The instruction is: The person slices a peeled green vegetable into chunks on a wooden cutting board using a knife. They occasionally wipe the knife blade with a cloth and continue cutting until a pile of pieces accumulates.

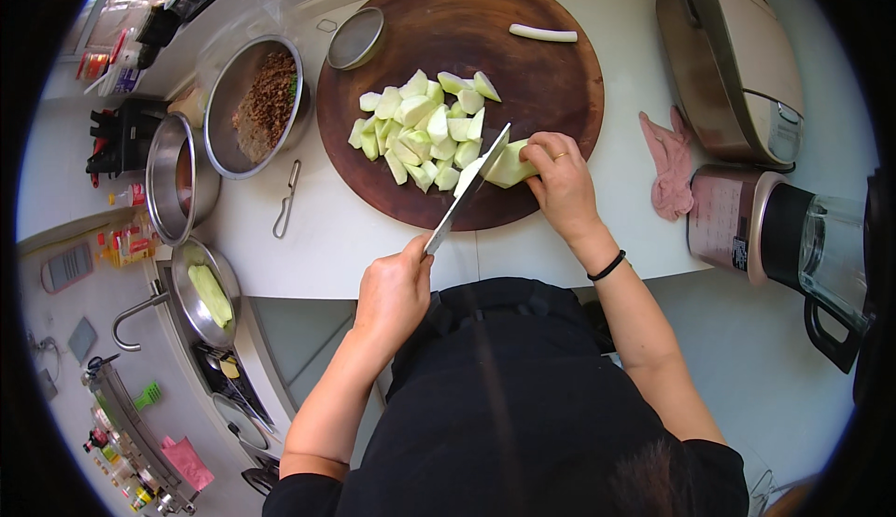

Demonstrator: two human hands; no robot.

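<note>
My left hand (393, 284) grips the handle of a kitchen knife (455, 210). Its blade runs diagonally up and right, against the cut end of a peeled pale-green gourd piece (507, 167). The fingers of my right hand (561, 179) hold that piece from its other end. A thin cut slice lies along the far side of the blade. Left of the knife, a pile of pale-green gourd chunks (413, 121) covers the middle of a round dark wooden cutting board (553, 97). At the board's far right lies a thin white stalk (543, 33).
A fine strainer (355, 40) rests on the board's left rim. To the left are a peeler (285, 202), a steel bowl of minced filling (217, 121), another steel bowl (157, 188), and a bowl with a peeled gourd (231, 265). A pink cloth (668, 167), rice cooker (714, 76) and blender (770, 226) stand right.
</note>
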